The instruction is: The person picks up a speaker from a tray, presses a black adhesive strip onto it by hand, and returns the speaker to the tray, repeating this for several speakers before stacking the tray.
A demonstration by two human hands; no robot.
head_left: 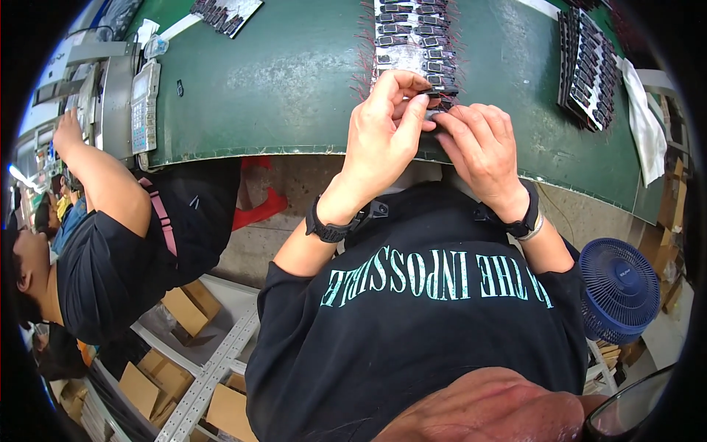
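At the table's near edge my left hand (390, 129) pinches a small black part (440, 93) between thumb and fingers. My right hand (482, 147) is close beside it, its thumb and fingertips bent together just below the part. What its fingertips grip, if anything, is hidden. Just beyond my hands lies a white sheet (398, 55) bearing two columns of small black rectangular parts (434, 42). Thin red and dark wires stick out from both sides of these columns.
The green table (280, 96) carries a stack of filled sheets (587, 70) at right and another filled sheet (227, 15) at far left. A digital device with keypad (143, 107) stands left. A person (110, 214) works there; a blue fan (620, 289) stands right.
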